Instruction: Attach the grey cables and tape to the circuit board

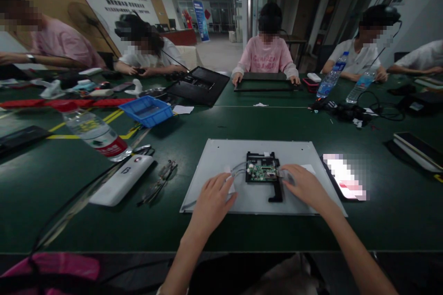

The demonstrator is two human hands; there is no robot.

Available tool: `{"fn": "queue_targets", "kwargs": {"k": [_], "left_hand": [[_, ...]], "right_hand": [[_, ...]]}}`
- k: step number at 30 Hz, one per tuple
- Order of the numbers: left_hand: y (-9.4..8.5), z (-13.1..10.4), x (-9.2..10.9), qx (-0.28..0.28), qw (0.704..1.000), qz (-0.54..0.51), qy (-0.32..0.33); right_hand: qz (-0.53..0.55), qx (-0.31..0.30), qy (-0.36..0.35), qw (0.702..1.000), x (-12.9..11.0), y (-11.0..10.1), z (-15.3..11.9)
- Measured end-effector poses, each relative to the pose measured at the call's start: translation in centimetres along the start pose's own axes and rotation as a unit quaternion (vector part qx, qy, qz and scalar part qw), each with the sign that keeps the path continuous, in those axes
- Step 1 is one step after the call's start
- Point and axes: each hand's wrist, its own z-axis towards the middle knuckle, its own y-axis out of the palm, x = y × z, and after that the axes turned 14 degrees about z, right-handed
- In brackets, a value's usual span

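A white panel (221, 156) lies on the green table, with a green circuit board (262, 172) in a black plastic bracket (276, 192) at its middle. Thin grey wires (238, 168) run from the board's left side toward my left hand (213, 193). That hand is over the panel's left part, thumb apart from the fingers, which bend near the wires and a small white piece. At the board's right edge, my right hand (304, 183) has its thumb and fingers closed on a small clear piece (286, 175), too blurred to name.
A lit phone (344, 177) lies right of the panel. To the left are glasses (157, 184), a white power bank (122, 179), a water bottle (97, 133) and a blue tray (147, 110). Several people sit across the green table (238, 122).
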Motion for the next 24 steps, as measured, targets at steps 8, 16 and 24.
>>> {"fn": "queue_targets", "kwargs": {"k": [8, 16, 24], "left_hand": [[0.7, -0.1, 0.5, -0.043, 0.997, 0.058, -0.005], [-0.2, -0.3, -1.0, 0.048, 0.995, 0.090, -0.014], [0.2, -0.5, -4.1, -0.003, 0.996, 0.091, -0.008]], "right_hand": [[-0.060, -0.030, -0.014, 0.998, 0.3, 1.4, 0.6], [-0.130, 0.063, -0.004, 0.990, 2.3, 0.5, -1.0], [-0.105, 0.063, 0.045, 0.991, 3.5, -0.2, -2.5]]}}
